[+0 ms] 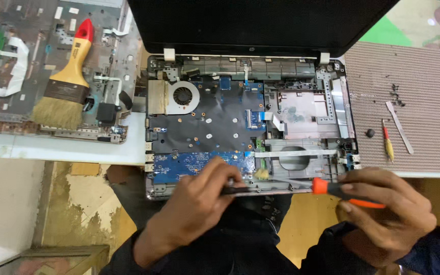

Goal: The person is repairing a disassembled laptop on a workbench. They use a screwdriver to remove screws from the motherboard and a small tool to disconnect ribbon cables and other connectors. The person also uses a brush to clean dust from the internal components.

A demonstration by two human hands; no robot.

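Both hands grip one orange-handled screwdriver over my opened laptop. My right hand is closed around its handle. My left hand pinches its shaft.

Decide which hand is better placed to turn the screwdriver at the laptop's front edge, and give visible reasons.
Probably the right hand: it grips the screwdriver by its orange handle. The left hand pinches the shaft near the tip on the laptop, so it suits steadying.

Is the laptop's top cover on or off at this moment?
Off. The laptop base is uncovered: its fan and blue circuit board lie bare, and a removed panel lies to its left under a brush.
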